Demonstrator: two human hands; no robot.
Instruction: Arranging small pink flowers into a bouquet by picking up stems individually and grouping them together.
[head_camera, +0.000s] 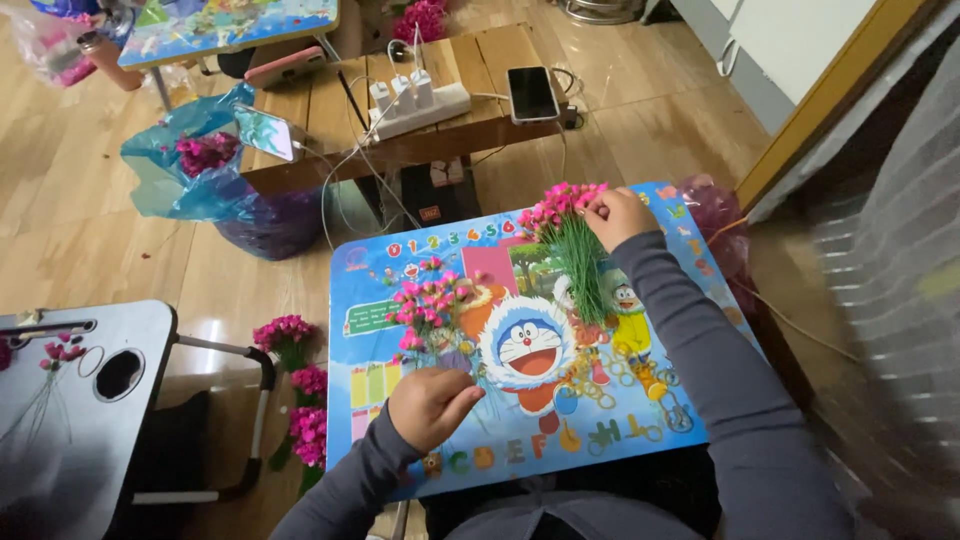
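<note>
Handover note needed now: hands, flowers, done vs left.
Left hand: closed on thin stems of a pink flower sprig over the cartoon-print table.
Right hand: pinching the top of a bundle of pink flowers with green stems, at the table's far edge.
Done: finished pink bunches lie on the floor, left of the table.
Left: loose pink blooms in the blue plastic bag.

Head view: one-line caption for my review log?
Left hand and right hand each hold pink flower sprigs over a cartoon-printed table.
</note>
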